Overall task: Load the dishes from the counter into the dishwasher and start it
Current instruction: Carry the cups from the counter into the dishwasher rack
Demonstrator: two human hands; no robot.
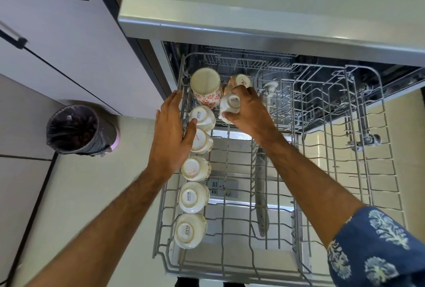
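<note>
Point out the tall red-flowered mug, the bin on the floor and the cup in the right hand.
Red-flowered mug (pixel 205 82): head view, on its pale upturned base.
Bin (pixel 76 129): head view, on its dark liner.
Cup in the right hand (pixel 231 105): head view, on its printed base.

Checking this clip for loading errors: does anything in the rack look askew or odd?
Nothing is broken or spilled. The tall red-flowered white mug lies on its side at the grey wire rack's far left, mouth showing, unlike the upturned small white cups in front of it.

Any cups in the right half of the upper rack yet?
No. The cups all sit upside down along the left side of the upper rack; the right hand grips one there, and the right half shows only bare wire.
</note>
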